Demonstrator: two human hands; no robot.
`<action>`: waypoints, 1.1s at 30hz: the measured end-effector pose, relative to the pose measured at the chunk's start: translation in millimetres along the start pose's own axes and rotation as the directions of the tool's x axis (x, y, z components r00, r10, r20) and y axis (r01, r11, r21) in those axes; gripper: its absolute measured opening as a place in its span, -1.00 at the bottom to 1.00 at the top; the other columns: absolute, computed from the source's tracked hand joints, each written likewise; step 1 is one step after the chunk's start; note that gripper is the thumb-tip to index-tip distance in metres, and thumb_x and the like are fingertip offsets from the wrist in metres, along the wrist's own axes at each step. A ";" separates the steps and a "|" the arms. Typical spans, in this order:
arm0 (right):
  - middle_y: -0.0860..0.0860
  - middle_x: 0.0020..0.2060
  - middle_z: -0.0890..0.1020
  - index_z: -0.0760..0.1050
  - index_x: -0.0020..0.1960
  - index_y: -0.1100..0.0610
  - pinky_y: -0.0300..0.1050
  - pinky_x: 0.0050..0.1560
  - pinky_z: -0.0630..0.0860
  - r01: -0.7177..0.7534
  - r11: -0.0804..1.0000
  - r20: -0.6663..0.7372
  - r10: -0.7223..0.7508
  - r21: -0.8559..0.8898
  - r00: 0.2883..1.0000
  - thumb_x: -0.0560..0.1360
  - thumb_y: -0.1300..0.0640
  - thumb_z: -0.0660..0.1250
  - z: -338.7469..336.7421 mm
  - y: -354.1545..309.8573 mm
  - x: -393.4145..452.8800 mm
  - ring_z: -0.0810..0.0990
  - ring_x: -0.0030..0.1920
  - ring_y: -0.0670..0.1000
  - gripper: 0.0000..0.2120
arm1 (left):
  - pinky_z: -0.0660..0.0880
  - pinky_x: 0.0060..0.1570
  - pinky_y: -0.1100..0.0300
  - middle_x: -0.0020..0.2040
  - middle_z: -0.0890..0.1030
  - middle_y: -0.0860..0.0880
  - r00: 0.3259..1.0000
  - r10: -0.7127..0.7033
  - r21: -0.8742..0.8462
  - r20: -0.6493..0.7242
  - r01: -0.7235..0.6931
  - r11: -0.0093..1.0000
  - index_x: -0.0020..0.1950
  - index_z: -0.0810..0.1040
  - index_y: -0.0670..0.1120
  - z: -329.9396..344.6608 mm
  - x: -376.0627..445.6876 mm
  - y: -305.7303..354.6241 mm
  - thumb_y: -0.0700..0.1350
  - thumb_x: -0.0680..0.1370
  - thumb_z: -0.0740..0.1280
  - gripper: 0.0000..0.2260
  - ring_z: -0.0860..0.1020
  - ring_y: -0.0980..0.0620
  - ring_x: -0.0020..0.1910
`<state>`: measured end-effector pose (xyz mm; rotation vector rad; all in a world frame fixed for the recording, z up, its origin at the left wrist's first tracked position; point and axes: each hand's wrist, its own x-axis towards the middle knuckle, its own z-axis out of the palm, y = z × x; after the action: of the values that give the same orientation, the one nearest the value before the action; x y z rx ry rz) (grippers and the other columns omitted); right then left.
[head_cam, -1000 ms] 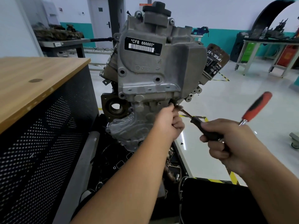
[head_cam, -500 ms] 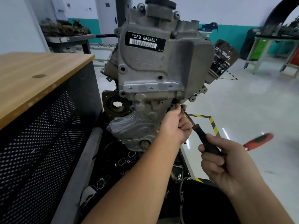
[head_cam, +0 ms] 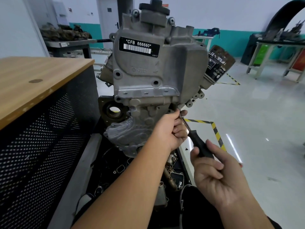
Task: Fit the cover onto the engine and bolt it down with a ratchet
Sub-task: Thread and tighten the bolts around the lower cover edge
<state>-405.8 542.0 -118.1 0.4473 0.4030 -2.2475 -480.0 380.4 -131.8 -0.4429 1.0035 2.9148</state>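
The grey engine (head_cam: 148, 90) stands upright on a stand, with a grey cast cover (head_cam: 156, 68) bearing a black "CFB 666660" label on its front. My left hand (head_cam: 171, 131) is curled round the tip end of the ratchet's thin shaft, right at the cover's lower right corner. The ratchet (head_cam: 198, 144) runs down and right from there. My right hand (head_cam: 214, 172) grips its black handle. The red part of the handle is hidden behind my right hand.
A wooden-topped cabinet with a perforated black side (head_cam: 41, 129) stands at the left. A black oil filter (head_cam: 217, 66) juts from the engine's right. Loose parts lie in the black tray (head_cam: 115, 171) below. Workbenches (head_cam: 277, 52) stand at the back right.
My right hand has swung the ratchet handle downward and toward me; its red end, raised before, has dropped behind my hand. My left hand has stayed at the bolt.
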 end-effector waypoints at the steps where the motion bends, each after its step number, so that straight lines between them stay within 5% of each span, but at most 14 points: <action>1: 0.06 -0.43 0.48 0.47 -0.11 0.31 -0.36 -0.74 0.13 0.041 0.998 0.007 -0.041 -0.052 0.999 0.40 0.16 0.40 -0.2 -1.9 -0.3 0.28 -0.69 -0.15 -0.78 | 0.05 -0.65 0.34 -0.54 0.24 0.12 1.000 -0.008 0.007 0.015 0.008 1.000 -0.10 0.54 -0.09 -0.3 -2.3 1.1 -0.01 0.70 0.18 -0.73 0.14 0.18 -0.65; 4: 0.22 -0.37 0.58 0.49 -0.09 0.28 -0.28 -0.67 0.18 0.331 0.762 -0.038 -0.421 -0.556 0.906 0.47 0.23 0.43 3.1 5.7 0.8 0.29 -0.63 -0.08 -0.85 | 0.05 -0.67 0.34 -0.55 0.24 0.12 1.000 0.004 0.035 -0.028 -0.004 0.999 -0.13 0.51 -0.08 3.0 -4.3 1.2 -0.02 0.70 0.20 -0.74 0.14 0.18 -0.66; 7: 0.13 -0.35 0.67 0.54 -0.18 0.19 -0.12 -0.53 0.42 0.408 0.145 0.126 -0.812 -0.901 0.569 0.46 0.14 0.52 -0.5 9.1 4.0 0.50 -0.56 0.07 -0.81 | 0.05 -0.68 0.34 -0.55 0.23 0.11 0.997 0.015 0.030 -0.079 -0.013 0.999 -0.15 0.51 -0.10 8.5 -4.2 -0.3 -0.01 0.70 0.22 -0.72 0.12 0.18 -0.67; 9: -0.02 -0.41 0.63 0.53 -0.26 0.02 -0.05 -0.35 0.57 0.295 -0.168 0.285 -0.862 -0.941 0.419 0.40 -0.02 0.55 0.1 11.0 1.6 0.63 -0.43 0.11 -0.77 | 0.04 -0.67 0.35 -0.56 0.24 0.11 0.995 0.033 0.038 -0.097 -0.030 0.999 -0.15 0.51 -0.10 10.2 -4.2 -1.3 -0.02 0.70 0.22 -0.73 0.12 0.17 -0.67; 11: -0.03 -0.42 0.60 0.51 -0.26 0.00 -0.06 -0.33 0.57 0.266 -0.221 0.316 -0.860 -0.938 0.401 0.36 -0.05 0.56 -0.7 13.1 1.5 0.63 -0.41 0.09 -0.75 | 0.04 -0.67 0.34 -0.57 0.24 0.11 0.993 0.041 0.032 -0.108 -0.038 0.999 -0.14 0.51 -0.10 12.0 -4.2 -3.4 -0.02 0.69 0.24 -0.74 0.12 0.17 -0.68; 13: 0.01 -0.44 0.60 0.49 -0.26 0.08 -0.09 -0.45 0.48 0.319 -0.035 0.198 -0.846 -0.947 0.494 0.38 0.03 0.58 -1.1 15.0 3.0 0.57 -0.50 0.08 -0.73 | 0.05 -0.68 0.34 -0.57 0.23 0.11 0.993 0.055 0.015 -0.101 -0.054 0.998 -0.15 0.53 -0.11 10.8 -2.6 -4.7 -0.02 0.68 0.25 -0.74 0.12 0.16 -0.68; 15: 0.15 -0.38 0.55 0.45 -0.20 0.19 -0.22 -0.62 0.28 0.408 0.524 -0.054 -0.659 -0.747 0.750 0.46 0.16 0.52 -1.2 7.3 4.1 0.39 -0.62 -0.02 -0.76 | 0.07 -0.71 0.33 -0.58 0.22 0.11 0.997 0.050 -0.021 -0.051 -0.051 0.998 -0.15 0.54 -0.11 7.5 -0.9 -3.9 -0.03 0.68 0.24 -0.73 0.13 0.16 -0.69; 17: 0.05 -0.28 0.47 0.52 -0.17 0.30 -0.33 -0.72 0.15 0.173 0.951 -0.124 -0.210 -0.258 0.970 0.43 0.16 0.44 1.4 -1.4 1.8 0.29 -0.67 -0.13 -0.80 | 0.09 -0.71 0.33 -0.57 0.22 0.12 1.000 0.018 -0.081 0.018 -0.017 0.997 -0.14 0.55 -0.12 3.8 -1.4 -2.2 -0.04 0.68 0.22 -0.74 0.14 0.17 -0.69; 19: -0.09 -0.18 0.29 0.55 -0.26 0.40 -0.38 -0.74 0.13 0.039 0.999 -0.095 -0.040 -0.017 0.995 0.41 0.13 0.39 0.9 -6.4 -0.2 0.27 -0.69 -0.17 -0.71 | 0.09 -0.69 0.33 -0.56 0.22 0.12 0.999 0.006 -0.091 0.038 -0.003 0.996 -0.14 0.54 -0.11 2.7 -2.5 -2.6 -0.05 0.68 0.21 -0.73 0.15 0.17 -0.68; 22: 0.13 -0.37 0.52 0.52 -0.09 0.32 -0.31 -0.70 0.19 0.277 0.873 -0.117 -0.349 -0.401 0.930 0.50 0.18 0.40 2.4 -1.8 2.9 0.30 -0.67 -0.08 -0.82 | 0.08 -0.70 0.34 -0.57 0.22 0.11 0.999 0.034 -0.051 -0.034 -0.036 0.998 -0.17 0.54 -0.11 5.2 -0.4 -5.2 -0.04 0.69 0.23 -0.72 0.14 0.18 -0.68; 27: 0.03 -0.44 0.65 0.54 -0.18 -0.01 -0.11 -0.44 0.51 0.330 -0.012 0.171 -0.873 -0.944 0.457 0.40 0.02 0.55 -0.8 8.4 8.7 0.62 -0.50 0.08 -0.82 | 0.06 -0.71 0.33 -0.58 0.20 0.12 0.992 0.087 0.003 -0.093 -0.087 0.996 -0.19 0.52 -0.09 11.1 -1.4 -8.9 -0.01 0.69 0.21 -0.69 0.12 0.17 -0.69; 28: 0.02 -0.46 0.63 0.52 -0.20 0.00 -0.10 -0.45 0.49 0.357 0.056 0.141 -0.855 -0.932 0.500 0.41 0.04 0.56 -0.5 10.8 7.7 0.60 -0.52 0.08 -0.80 | 0.07 -0.71 0.33 -0.58 0.19 0.11 0.992 0.094 0.019 -0.088 -0.093 0.995 -0.20 0.53 -0.08 10.7 -2.1 -9.5 0.00 0.69 0.21 -0.68 0.12 0.17 -0.68; 31: 0.14 -0.46 0.57 0.51 -0.11 0.21 -0.29 -0.66 0.25 0.283 0.838 -0.121 -0.378 -0.467 0.918 0.46 0.16 0.48 1.9 5.6 2.8 0.37 -0.66 -0.07 -0.83 | 0.09 -0.73 0.32 -0.58 0.20 0.11 0.998 0.054 0.010 -0.015 -0.054 0.999 -0.16 0.55 -0.10 8.6 -5.6 -7.8 0.03 0.69 0.17 -0.67 0.13 0.17 -0.68; 33: 0.17 -0.50 0.54 0.47 -0.03 0.26 -0.37 -0.72 0.16 0.024 1.000 -0.073 -0.024 0.000 0.997 0.42 0.15 0.41 0.8 -4.7 -1.0 0.32 -0.71 -0.13 -0.77 | 0.08 -0.72 0.32 -0.58 0.21 0.10 0.999 0.040 0.025 -0.011 -0.040 0.999 -0.15 0.53 -0.10 8.1 -7.5 -5.4 0.01 0.70 0.17 -0.69 0.14 0.17 -0.68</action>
<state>-408.9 545.3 -116.3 0.5287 0.4472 -2.2598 -474.2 390.1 -126.8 -0.4443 1.0614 2.9344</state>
